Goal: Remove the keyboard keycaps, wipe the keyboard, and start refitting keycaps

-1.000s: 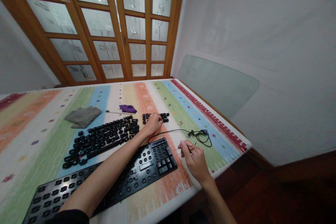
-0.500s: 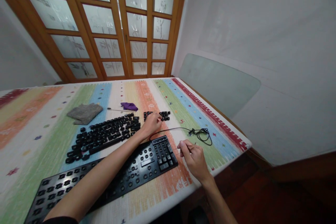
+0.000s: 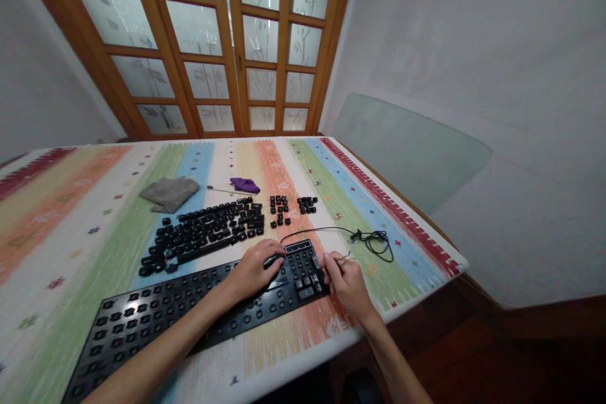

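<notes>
The keyboard (image 3: 265,307) lies on the worktop (image 3: 284,342). Over it, I cannot tell what my left hand (image 3: 259,268) grips; my right hand (image 3: 348,283), beside its right end, pinches a thin wire (image 3: 349,257).

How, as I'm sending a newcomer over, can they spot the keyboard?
On the striped tablecloth, go to the near edge, where the person's left hand is. The keyboard lies beneath that hand, black, with a cable at its far edge. Unlike the loose keys beyond, it's one long piece.
</notes>
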Available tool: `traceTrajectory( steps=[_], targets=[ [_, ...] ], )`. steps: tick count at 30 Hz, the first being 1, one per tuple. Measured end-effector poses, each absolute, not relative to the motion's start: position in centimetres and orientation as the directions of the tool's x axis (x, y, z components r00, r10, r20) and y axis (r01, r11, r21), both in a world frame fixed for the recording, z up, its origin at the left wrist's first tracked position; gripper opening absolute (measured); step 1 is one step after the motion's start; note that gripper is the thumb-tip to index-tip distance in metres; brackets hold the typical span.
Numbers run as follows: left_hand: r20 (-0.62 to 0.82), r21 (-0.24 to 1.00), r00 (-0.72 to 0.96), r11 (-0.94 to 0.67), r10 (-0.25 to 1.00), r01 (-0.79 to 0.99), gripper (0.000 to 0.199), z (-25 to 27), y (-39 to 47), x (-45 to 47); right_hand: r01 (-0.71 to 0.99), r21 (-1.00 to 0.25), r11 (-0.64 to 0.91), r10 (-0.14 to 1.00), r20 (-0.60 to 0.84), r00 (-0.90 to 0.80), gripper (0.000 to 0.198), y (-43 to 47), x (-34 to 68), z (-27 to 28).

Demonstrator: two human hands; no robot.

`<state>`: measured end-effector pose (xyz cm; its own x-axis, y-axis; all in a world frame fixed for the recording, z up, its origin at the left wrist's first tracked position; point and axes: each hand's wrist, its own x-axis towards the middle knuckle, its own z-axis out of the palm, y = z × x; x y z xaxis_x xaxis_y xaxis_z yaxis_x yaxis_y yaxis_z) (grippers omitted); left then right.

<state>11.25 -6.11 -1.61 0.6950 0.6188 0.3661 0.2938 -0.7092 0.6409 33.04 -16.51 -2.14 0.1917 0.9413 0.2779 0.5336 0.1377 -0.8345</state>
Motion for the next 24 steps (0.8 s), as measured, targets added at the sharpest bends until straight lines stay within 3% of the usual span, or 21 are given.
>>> traceTrajectory(
  steps=[4, 8, 12, 24],
  targets=[
    [0.396, 0.648, 0.682, -0.714, 0.615, 0.266, 0.017, -2.4, -6.5, 11.1, 0.587, -0.796, 0.149, 0.948, 0.283, 0.143, 0.042, -16.3, 32.6, -2.2],
    [0.409, 0.649, 0.679, -0.717, 0.610, 0.253, 0.017, -2.6, -6.4, 11.2, 0.767, -0.583, 0.267, 0.914, 0.405, -0.011, 0.042, -16.6, 31.5, -1.7],
    [0.403, 0.651, 0.682, -0.715, 0.610, 0.255, 0.017, -2.6, -6.5, 11.1, 0.849, -0.409, 0.334, 0.905, 0.393, -0.166, 0.039, -16.2, 30.8, -1.0],
    [0.393, 0.661, 0.672, -0.701, 0.627, 0.268, 0.016, -2.1, -6.6, 11.1, 0.791, -0.589, 0.164, 0.949, 0.312, 0.036, 0.051, -12.0, 32.5, 0.0]
  ],
)
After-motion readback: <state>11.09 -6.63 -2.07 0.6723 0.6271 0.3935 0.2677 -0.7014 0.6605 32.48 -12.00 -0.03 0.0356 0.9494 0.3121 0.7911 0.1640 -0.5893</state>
